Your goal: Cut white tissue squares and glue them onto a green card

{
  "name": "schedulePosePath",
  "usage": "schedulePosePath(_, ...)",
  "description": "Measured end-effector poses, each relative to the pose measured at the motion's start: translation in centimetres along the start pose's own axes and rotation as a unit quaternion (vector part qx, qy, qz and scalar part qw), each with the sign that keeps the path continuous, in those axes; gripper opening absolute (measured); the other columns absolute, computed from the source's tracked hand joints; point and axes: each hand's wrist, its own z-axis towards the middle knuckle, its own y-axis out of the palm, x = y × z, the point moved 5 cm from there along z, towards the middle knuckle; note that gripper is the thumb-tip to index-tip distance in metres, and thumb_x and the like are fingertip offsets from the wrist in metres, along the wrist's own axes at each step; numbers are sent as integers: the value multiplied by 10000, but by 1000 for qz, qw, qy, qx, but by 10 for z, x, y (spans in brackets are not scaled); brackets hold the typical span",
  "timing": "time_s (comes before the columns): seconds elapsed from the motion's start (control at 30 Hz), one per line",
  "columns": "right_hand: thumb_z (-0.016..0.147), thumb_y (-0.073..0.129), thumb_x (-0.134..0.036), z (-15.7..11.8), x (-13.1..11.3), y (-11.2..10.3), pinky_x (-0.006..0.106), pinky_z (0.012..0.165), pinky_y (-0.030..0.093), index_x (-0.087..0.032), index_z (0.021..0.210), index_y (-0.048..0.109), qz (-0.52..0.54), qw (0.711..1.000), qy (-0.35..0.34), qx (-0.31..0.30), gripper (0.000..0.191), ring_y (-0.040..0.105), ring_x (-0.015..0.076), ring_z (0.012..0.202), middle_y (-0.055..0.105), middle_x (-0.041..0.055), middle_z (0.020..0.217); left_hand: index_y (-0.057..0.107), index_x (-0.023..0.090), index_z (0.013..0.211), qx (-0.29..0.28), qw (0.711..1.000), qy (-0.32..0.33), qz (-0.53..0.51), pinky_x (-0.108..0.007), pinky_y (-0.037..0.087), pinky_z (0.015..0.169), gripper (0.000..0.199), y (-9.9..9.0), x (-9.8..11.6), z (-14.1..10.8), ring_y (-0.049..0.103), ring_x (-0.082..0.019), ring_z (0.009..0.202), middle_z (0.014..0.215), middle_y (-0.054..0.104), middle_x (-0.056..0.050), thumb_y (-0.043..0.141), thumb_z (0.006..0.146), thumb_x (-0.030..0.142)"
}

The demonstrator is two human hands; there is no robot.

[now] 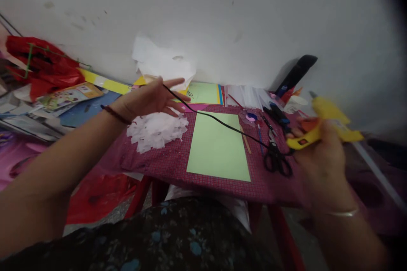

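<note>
My right hand (pixel 324 165) is wrapped round a yellow glue gun (pixel 330 120), raised over the right end of the table, with a white stick trailing from its back. A black cord (pixel 219 121) runs from the gun leftward to my left hand (pixel 155 98). The fingers of my left hand are spread, and the cord passes against it near the thumb. Below the cord lies a pale green sheet (pixel 218 148) on the checked tablecloth (pixel 171 163). Under and beside my left hand is a heap of white paper pieces (pixel 157 131).
Black scissors (pixel 277 161), a blue pen (pixel 260 139) and a wooden stick (pixel 246 140) lie right of the sheet. White strips (pixel 246 96) and a folder (pixel 205 93) are near the wall. A red bag (pixel 47 67) and books (pixel 71 95) stand left.
</note>
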Motion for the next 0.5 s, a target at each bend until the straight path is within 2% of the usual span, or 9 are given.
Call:
schedulePosePath(0.03, 833, 573, -338, 2, 9, 15, 343, 546, 428, -252, 763, 697, -1, 999, 20, -34, 167, 525, 131, 579, 659, 69, 869, 153, 152, 1525, 55, 998, -2, 13, -406, 517, 815, 596, -13, 8, 1, 698, -176, 909, 1180, 678, -84, 112, 1022, 467)
schedulePosePath(0.07, 819, 599, -332, 3, 18, 32, 336, 582, 454, -248, 808, 680, -2, 997, 39, -73, 117, 541, 136, 612, 643, 49, 869, 182, 123, 1512, 115, 993, -6, 37, -353, 508, 800, 580, -28, 15, 1, 689, -128, 832, 1056, 704, -37, 112, 1032, 443)
schedulePosePath(0.17, 792, 674, -338, 9, 53, 88, 292, 625, 481, -236, 884, 604, -35, 980, 102, -168, 154, 549, 123, 655, 601, 7, 862, 354, 23, 1420, 263, 958, -30, 112, -212, 460, 743, 499, -76, 26, -2, 579, -19, 613, 718, 628, 69, 402, 1003, 294)
schedulePosePath(0.23, 802, 667, -388, 15, 80, 122, 274, 583, 474, -228, 892, 568, -80, 971, 130, -186, 209, 518, 112, 602, 576, -7, 811, 467, -17, 1319, 326, 935, -44, 131, -145, 408, 685, 446, -106, 27, -7, 439, 26, 509, 623, 541, 88, 484, 965, 253)
schedulePosePath(0.3, 795, 664, -433, 22, 104, 154, 253, 533, 455, -219, 902, 563, -90, 968, 134, -190, 260, 508, 111, 582, 569, -8, 784, 518, -26, 1237, 367, 919, -60, 128, -124, 384, 637, 395, -135, 24, -14, 345, 30, 475, 603, 508, 84, 516, 949, 244)
schedulePosePath(0.33, 796, 659, -455, 24, 115, 170, 239, 512, 443, -212, 899, 569, -93, 967, 132, -195, 279, 505, 110, 575, 560, -10, 761, 527, -26, 1201, 385, 912, -66, 123, -128, 395, 633, 360, -149, 22, -18, 352, 23, 484, 616, 515, 76, 520, 945, 227)
schedulePosePath(0.43, 800, 657, -469, 24, 142, 217, 220, 500, 449, -210, 906, 587, -66, 958, 147, -238, 289, 541, 110, 591, 593, -8, 764, 512, -5, 1062, 442, 889, -56, 108, -186, 481, 736, 193, -186, 21, -31, 505, -16, 634, 712, 551, 37, 467, 956, 150)
schedulePosePath(0.5, 814, 666, -410, 20, 157, 248, 231, 547, 497, -216, 923, 595, -26, 936, 187, -297, 234, 580, 113, 630, 647, 3, 840, 480, 36, 973, 471, 876, -39, 97, -231, 498, 849, 105, -206, 21, -38, 567, -41, 772, 775, 544, 21, 429, 973, 127)
